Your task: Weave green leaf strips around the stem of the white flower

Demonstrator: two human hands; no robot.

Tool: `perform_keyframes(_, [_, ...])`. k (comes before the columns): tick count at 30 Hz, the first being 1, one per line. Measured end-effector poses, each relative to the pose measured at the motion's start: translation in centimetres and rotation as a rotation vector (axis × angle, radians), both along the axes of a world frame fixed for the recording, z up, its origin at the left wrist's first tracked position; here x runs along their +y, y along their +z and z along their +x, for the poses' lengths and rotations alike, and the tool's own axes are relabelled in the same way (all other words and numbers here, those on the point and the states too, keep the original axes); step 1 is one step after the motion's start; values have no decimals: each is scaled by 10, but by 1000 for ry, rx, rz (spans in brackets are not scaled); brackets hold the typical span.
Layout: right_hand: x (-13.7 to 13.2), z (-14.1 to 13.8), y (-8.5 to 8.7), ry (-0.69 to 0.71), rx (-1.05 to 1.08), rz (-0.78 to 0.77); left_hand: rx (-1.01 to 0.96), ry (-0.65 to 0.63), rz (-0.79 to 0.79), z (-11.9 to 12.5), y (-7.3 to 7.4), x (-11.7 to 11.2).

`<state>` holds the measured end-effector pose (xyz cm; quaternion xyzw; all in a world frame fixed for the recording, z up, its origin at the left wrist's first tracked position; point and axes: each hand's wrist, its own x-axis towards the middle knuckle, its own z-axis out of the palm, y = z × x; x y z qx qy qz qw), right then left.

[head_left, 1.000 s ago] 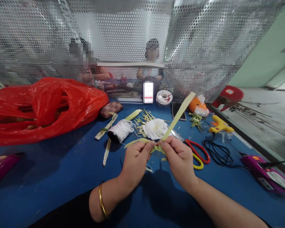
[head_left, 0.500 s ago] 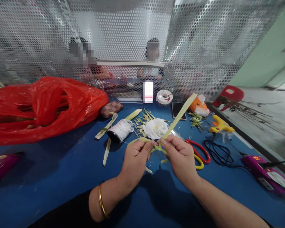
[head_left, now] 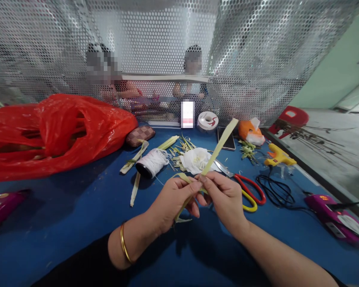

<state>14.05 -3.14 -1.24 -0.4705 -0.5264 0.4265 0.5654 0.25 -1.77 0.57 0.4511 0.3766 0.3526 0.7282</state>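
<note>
Both my hands meet above the blue table (head_left: 62, 223), working a pale green palm leaf strip (head_left: 220, 143). My left hand (head_left: 175, 201), with a gold bangle on its wrist, pinches a folded part of the strip, whose loose end curls down under its fingers. My right hand (head_left: 225, 197) pinches the same strip at the fold; the long free end rises up and to the right. Just beyond my hands lie a white paper wad (head_left: 197, 159) and a spool of white thread (head_left: 151, 162).
Red-and-yellow scissors (head_left: 248, 191) lie right of my hands, then a yellow glue gun (head_left: 277, 156) with black cord. A red plastic bag (head_left: 54, 131) fills the left. Leaf scraps, a phone (head_left: 225, 139), a tape roll (head_left: 208, 120) and purple devices (head_left: 335, 215) surround. Two people sit behind a perforated metal screen (head_left: 257, 59).
My left hand has turned and slid forward, folding the strip's short end down under its fingers. The long free end has tipped slightly left. My right hand stayed nearly in place.
</note>
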Motion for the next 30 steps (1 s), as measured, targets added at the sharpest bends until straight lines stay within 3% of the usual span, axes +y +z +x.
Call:
perform_keyframes(7, [1,2,2,-41,-43,2,8,-18,27,-1,-1,2])
perform_keyframes(19, [13,21,16,201,-259,-61,-47,141,-67,-8,0,9])
perform_keyframes(25, [11,22,14,126,-478,127,40,196,-16,-5,1,9])
perform_keyframes(30, [10,23,16,99,-460,167,57,177,65,-5,5,7])
